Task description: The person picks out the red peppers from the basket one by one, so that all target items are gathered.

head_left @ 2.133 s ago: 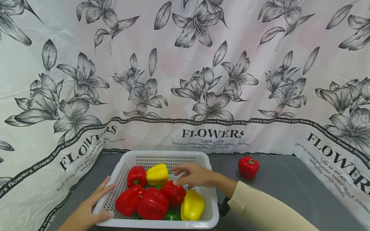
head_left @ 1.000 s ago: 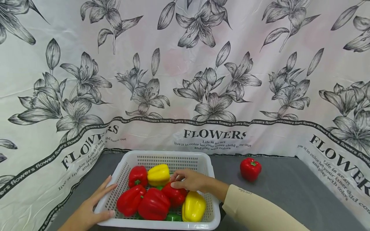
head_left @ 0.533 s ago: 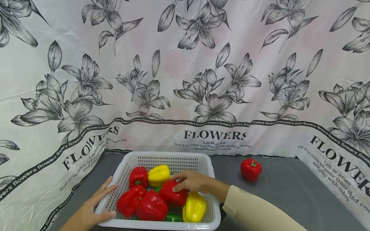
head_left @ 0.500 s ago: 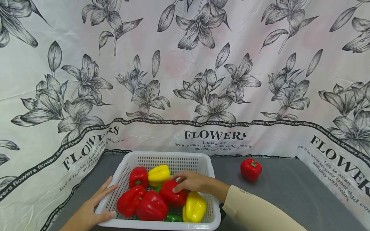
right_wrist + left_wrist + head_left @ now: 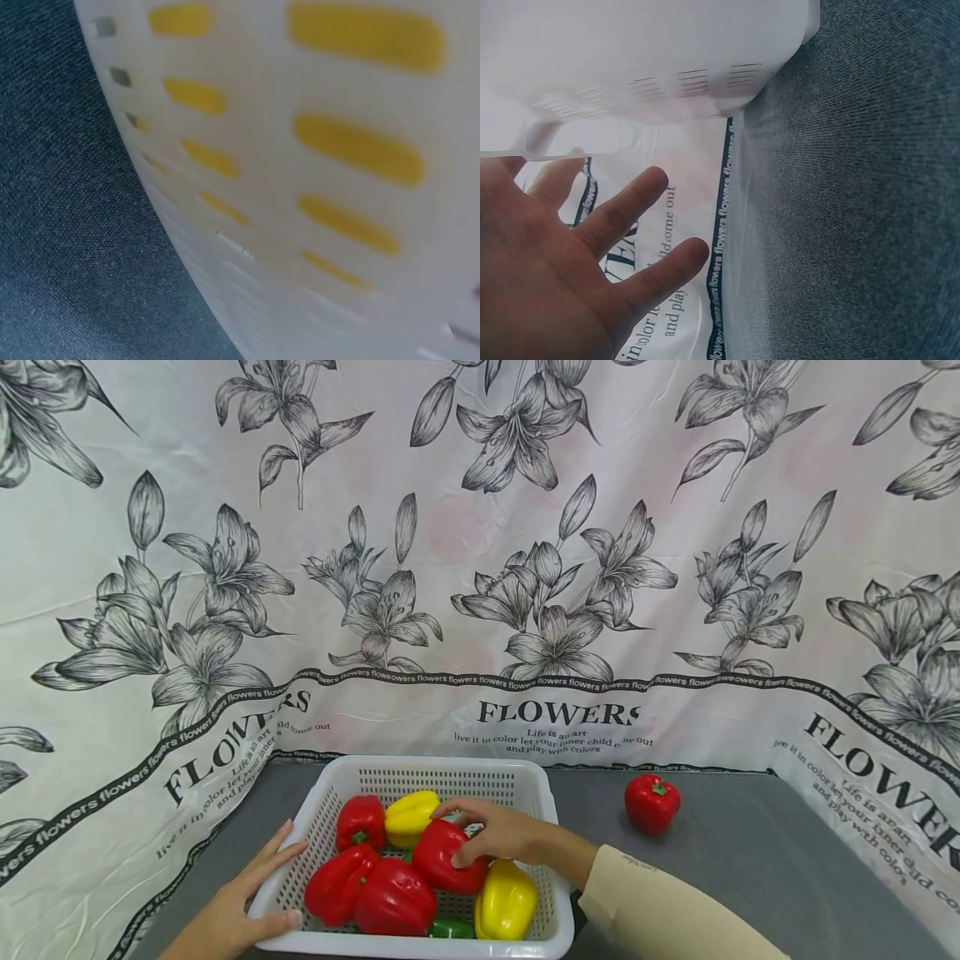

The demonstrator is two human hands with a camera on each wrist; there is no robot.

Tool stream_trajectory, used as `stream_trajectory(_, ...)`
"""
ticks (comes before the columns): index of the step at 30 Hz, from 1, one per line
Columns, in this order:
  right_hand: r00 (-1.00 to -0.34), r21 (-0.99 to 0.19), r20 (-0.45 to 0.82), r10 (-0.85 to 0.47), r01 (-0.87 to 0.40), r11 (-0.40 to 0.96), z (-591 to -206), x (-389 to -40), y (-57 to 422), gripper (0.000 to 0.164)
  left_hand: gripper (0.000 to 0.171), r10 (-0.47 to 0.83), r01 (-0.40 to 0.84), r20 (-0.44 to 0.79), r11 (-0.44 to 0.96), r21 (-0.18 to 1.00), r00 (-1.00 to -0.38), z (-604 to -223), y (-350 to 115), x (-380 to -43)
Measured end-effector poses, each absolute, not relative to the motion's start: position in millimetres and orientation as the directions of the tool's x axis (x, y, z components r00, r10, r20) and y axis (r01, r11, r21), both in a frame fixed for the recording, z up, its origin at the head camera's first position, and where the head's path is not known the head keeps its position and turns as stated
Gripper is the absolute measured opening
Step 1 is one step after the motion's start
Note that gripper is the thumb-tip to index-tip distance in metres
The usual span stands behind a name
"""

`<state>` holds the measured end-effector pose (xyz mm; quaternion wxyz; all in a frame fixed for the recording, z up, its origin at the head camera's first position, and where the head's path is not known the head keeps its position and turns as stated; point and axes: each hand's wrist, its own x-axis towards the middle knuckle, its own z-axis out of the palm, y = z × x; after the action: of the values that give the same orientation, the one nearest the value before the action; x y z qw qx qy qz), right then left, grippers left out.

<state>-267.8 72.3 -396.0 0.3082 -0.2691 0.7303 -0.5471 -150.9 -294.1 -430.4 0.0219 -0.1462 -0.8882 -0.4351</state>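
Note:
A white slotted plastic basket (image 5: 412, 947) holds several bell peppers. With bent fingers and thumb, my right hand (image 5: 504, 833) grips a red bell pepper (image 5: 441, 857) near the basket's middle; the far fingertips are partly hidden. My left hand (image 5: 242, 897) rests at the left rim, fingers spread and mostly straight, thumb on the front left corner. In the left wrist view, two fingers stand clear of the basket wall (image 5: 667, 45). Around the gripped pepper lie a yellow pepper (image 5: 411, 820) behind, another yellow pepper (image 5: 506, 902) at right, and a red pepper (image 5: 395, 897) in front.
Two more red peppers (image 5: 339, 885) sit in the basket's left part, and something green (image 5: 452, 928) shows low at the front. A red pepper (image 5: 652, 805) stands on the grey tabletop (image 5: 750, 860) right of the basket. A flower-printed curtain (image 5: 555, 718) hangs behind.
My right hand has come down from above the peppers and taken hold of the red pepper, which is now tilted and slightly raised. The left hand stays at the basket rim.

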Motion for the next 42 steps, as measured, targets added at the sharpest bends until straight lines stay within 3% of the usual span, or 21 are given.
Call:
stream_trajectory(7,-0.739,-0.967,-0.089,-0.668,-0.097,0.236,-394.0,-267.0,75.0,0.039,0.063,0.25,0.267,0.146,0.568,0.779,-0.957,-430.9,-293.4,-151.3)
stream_trajectory(14,-0.73,-0.972,-0.021,-0.683,-0.146,0.186,-391.8,-266.2,77.1,0.046,0.064,0.238,0.257,0.142,0.574,0.777,-0.961,-429.3,-291.8,-150.6)
stream_trajectory(29,-0.712,-0.936,0.072,-0.698,-0.29,0.199,-380.9,-261.4,90.5,0.041,0.062,0.236,0.265,0.159,0.539,0.8,-0.959,-429.7,-291.9,-149.6)
stream_trajectory(37,-0.721,-0.904,0.18,-0.669,-0.389,0.176,-362.1,-255.2,103.5,0.06,0.062,0.235,0.255,0.147,0.544,0.8,-0.961,-429.8,-291.9,-150.3)
stream_trajectory(42,-0.727,-0.905,0.203,-0.656,-0.395,0.158,-354.3,-250.4,113.5,0.061,0.063,0.231,0.246,0.139,0.539,0.806,-0.963,-430.1,-292.3,-150.8)
